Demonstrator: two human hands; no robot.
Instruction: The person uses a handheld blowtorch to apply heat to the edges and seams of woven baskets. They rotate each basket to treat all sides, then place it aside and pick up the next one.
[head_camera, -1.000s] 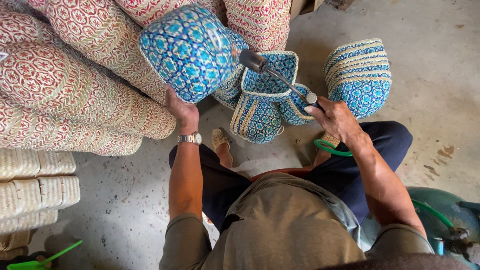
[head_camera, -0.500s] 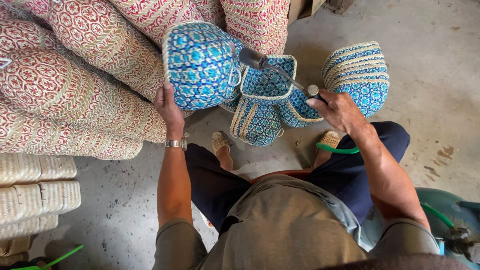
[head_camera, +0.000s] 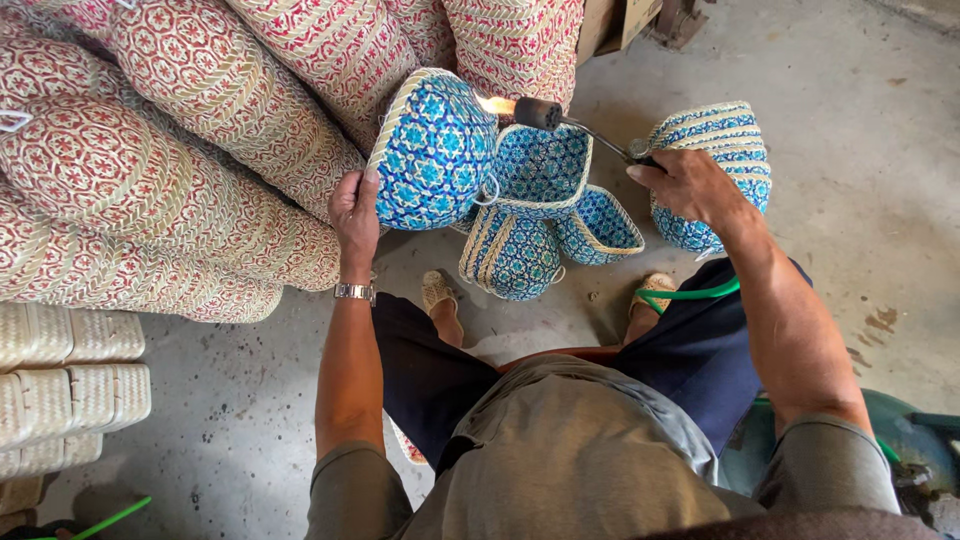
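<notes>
**Singeing a blue woven basket with a gas torch**

Holding: the left hand (head_camera: 355, 212) grips the lower edge of a blue-and-white woven basket with a star pattern and pale braided rim (head_camera: 432, 150), raised above the floor and tilted so its patterned wall faces the camera. The fingers are curled shut on the basket's edge, thumb on the near side.

The right hand (head_camera: 690, 185) is closed around the handle end of a metal gas torch with a dark nozzle (head_camera: 575, 125). A small orange flame (head_camera: 490, 103) shows at the nozzle tip, just at the basket's upper right rim.

Key relation: the torch's long axis runs from the right hand up and leftward to the basket, so the basket lies to the left of the right hand's fingers and directly above the left hand. The left hand is the nearer one to the basket and touches it; the right hand is well apart, reaching it only through the torch.

Surroundings: more blue woven baskets (head_camera: 540, 215) lie open on the grey concrete floor (head_camera: 880, 60) between the hands. A further stack of blue baskets (head_camera: 725, 140) sits behind the right hand. Red-and-cream woven baskets (head_camera: 190, 130) are piled at left. A green hose (head_camera: 690, 293) trails beneath the right forearm.
</notes>
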